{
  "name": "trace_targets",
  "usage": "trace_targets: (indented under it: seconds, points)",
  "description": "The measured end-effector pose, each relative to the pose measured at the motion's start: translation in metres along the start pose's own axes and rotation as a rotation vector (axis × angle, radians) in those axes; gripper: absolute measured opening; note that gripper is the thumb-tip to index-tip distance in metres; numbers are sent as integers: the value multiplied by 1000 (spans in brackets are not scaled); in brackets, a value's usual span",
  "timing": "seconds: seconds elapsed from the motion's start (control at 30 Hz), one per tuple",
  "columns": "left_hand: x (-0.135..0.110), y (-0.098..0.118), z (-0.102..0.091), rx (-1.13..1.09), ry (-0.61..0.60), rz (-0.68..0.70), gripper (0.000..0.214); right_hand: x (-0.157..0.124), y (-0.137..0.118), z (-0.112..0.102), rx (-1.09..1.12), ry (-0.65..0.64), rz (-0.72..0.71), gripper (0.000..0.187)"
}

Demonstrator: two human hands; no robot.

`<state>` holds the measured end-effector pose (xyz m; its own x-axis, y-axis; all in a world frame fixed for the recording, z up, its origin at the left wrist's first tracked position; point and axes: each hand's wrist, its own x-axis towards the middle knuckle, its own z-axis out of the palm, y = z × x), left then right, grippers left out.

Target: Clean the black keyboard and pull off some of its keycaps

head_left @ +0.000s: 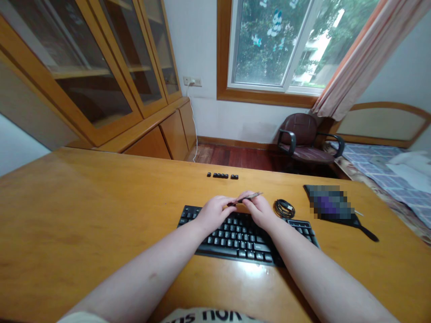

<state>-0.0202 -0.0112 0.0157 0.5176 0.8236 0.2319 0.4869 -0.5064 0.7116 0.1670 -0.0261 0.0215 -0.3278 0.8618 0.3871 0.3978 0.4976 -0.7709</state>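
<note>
A black keyboard (242, 240) lies on the wooden desk (84, 215) in front of me. Both my hands hover over its top row. My right hand (259, 211) is closed on a thin metal tool (251, 196) that points up and to the right. My left hand (213, 213) has its fingers curled, with fingertips meeting the tool's lower end; what it pinches there is too small to make out. A short row of loose black keycaps (222, 176) sits on the desk beyond the keyboard.
A coiled black cable (283, 208) lies right of my right hand. Further right rests a dark flat object (332, 204) with a black handle. Beyond the desk stand a maroon armchair (303, 141), wooden cabinets (101, 76) and a bed (393, 179).
</note>
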Motion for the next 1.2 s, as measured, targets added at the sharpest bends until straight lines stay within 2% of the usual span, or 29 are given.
trace_targets:
  seconds: [0.23,0.43,0.6,0.67,0.77,0.83,1.0,1.2]
  points:
    - [0,3,-3,-42,-78,-10,22,-3,-7,4,-23,-62,-82,27]
    - [4,-2,-3,-298,30,-136,23,-3,1,5,62,104,32,30]
    - [9,-8,0,-399,133,-220,23,-7,-4,3,104,67,-55,28]
    - [10,-11,1,-427,168,-236,25,-8,-6,3,84,118,-66,26]
    - [9,-14,4,-500,148,-224,30,-7,-4,3,-28,199,-14,26]
    - [8,-14,6,-538,109,-193,34,-4,1,3,-136,170,-22,25]
    - [4,-9,5,-486,12,-136,39,1,7,5,-247,-51,-64,28]
    - [4,-6,3,-500,-14,-152,40,1,10,5,-240,-52,-59,25]
